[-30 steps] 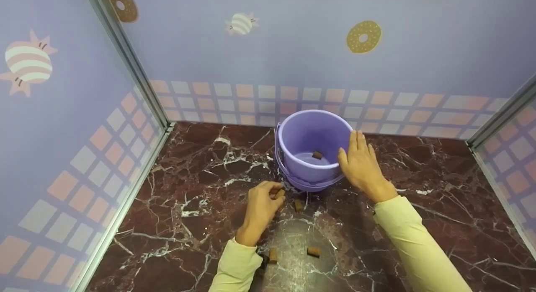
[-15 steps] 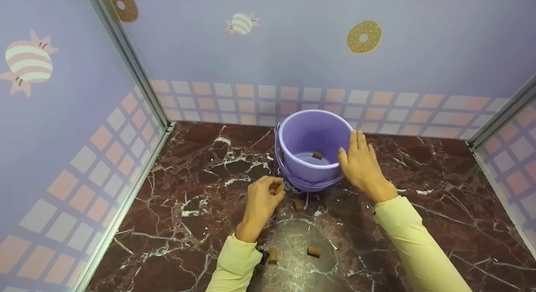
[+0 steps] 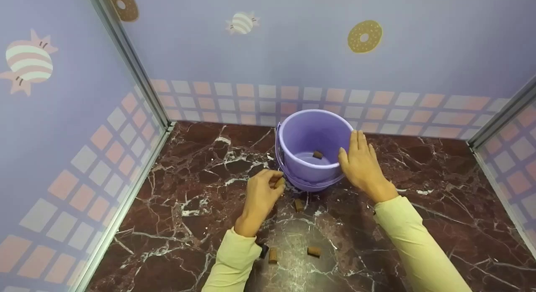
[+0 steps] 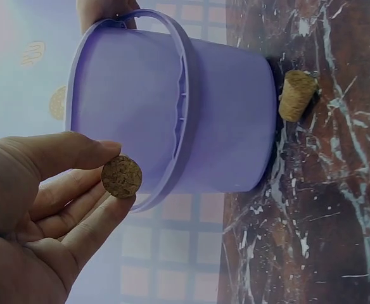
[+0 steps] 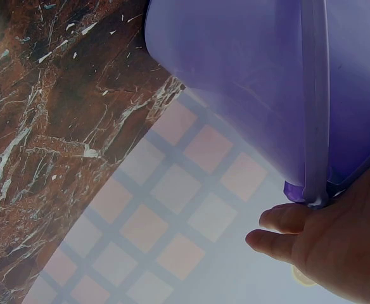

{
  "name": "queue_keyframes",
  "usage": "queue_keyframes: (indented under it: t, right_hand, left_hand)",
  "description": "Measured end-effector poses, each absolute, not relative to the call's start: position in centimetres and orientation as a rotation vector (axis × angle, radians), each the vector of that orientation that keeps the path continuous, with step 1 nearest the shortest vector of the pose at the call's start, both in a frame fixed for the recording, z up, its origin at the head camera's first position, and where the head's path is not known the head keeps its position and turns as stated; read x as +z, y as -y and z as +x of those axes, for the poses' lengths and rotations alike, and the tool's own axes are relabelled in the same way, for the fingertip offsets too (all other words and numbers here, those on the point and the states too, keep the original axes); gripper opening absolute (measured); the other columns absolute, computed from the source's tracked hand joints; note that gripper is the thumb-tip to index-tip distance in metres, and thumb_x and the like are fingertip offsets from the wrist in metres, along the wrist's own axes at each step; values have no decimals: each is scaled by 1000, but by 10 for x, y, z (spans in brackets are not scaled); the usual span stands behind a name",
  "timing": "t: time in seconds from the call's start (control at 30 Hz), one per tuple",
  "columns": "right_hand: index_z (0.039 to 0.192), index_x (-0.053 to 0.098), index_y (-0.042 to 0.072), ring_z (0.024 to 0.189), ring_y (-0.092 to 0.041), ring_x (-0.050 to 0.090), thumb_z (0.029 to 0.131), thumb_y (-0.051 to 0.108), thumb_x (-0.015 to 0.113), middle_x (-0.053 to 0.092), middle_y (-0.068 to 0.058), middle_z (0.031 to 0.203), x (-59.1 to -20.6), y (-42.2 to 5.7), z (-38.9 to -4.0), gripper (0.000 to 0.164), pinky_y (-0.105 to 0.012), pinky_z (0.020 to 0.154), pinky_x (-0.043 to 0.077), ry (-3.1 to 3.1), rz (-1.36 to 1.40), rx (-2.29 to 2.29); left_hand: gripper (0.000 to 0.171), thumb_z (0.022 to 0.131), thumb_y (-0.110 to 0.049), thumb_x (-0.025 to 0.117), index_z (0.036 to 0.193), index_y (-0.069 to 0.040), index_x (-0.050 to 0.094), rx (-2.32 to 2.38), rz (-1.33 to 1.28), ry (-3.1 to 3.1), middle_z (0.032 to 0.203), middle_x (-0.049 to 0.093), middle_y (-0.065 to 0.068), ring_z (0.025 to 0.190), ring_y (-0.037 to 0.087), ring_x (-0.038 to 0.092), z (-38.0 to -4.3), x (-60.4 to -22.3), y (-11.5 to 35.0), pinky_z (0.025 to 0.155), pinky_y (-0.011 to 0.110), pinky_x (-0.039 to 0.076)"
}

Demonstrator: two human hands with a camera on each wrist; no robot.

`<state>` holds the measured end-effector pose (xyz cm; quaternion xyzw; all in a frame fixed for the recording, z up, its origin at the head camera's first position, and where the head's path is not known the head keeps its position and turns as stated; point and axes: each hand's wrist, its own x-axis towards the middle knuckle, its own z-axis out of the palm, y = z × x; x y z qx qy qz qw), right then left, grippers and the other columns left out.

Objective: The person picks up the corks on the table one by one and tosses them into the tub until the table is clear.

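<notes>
My left hand [image 3: 260,195] pinches a cork [image 4: 121,177] between thumb and fingertips, its round end showing in the left wrist view. That hand is just left of a purple bucket [image 3: 312,174], near its base in the head view. Against the bucket's right rim rests my right hand [image 3: 363,166], fingers straight and thumb at the rim. One cork [image 3: 318,155] lies on the bucket's bottom. Another cork [image 3: 298,205] is on the floor close in front of it. Two more, a left cork [image 3: 273,255] and a right cork [image 3: 313,251], lie nearer to me.
The bucket's handle [image 4: 188,95] hangs down on its front side. Dark red marbled floor [image 3: 201,208] surrounds the bucket. Behind it stands a lilac wall [image 3: 293,53] with pink and white squares. More wall panels close off the left and right.
My left hand has moved slightly up and away from me, towards the bucket, with the cork in its fingers. The right hand and the bucket have kept their places.
</notes>
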<state>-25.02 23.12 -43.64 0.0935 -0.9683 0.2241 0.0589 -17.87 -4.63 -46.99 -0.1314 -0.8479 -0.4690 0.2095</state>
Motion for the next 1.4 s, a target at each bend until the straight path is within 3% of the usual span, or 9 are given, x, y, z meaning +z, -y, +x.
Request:
queue_keyframes:
  t: [1.4]
  right_hand:
    - [159, 10, -20, 158, -49, 10, 113, 27, 34, 9, -42, 167, -436, -232, -251, 71, -63, 129, 6, 2950, 281, 661]
  left_hand:
    - [20, 80, 14, 81, 99, 7, 77, -1265, -451, 2241, 95, 75, 15, 84, 28, 76, -204, -425, 45, 79, 26, 64]
